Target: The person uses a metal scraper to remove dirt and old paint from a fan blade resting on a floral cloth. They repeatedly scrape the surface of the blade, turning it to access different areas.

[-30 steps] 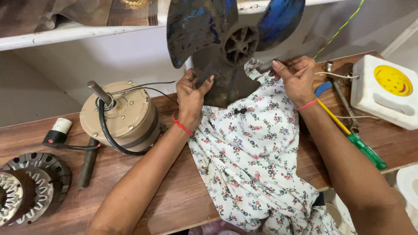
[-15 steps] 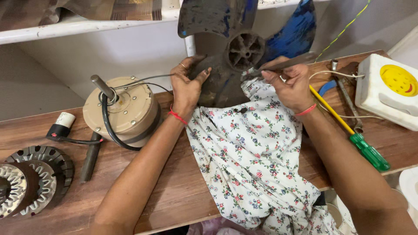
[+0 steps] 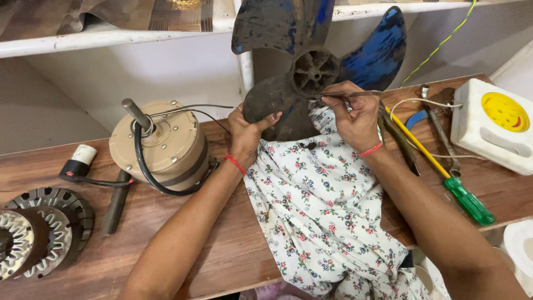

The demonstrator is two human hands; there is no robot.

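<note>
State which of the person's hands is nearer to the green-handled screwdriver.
Right. The right hand sits just left of the screwdriver, beside its yellow shaft; the left hand lies farther left, gripping the fan blade.

motor (image 3: 161, 147) blocks left, tools (image 3: 422, 144) (right)

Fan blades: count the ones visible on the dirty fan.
3. One blade points up at top left, one blue blade reaches right, and one lower blade is gripped by the left hand. None appears hidden.
</note>
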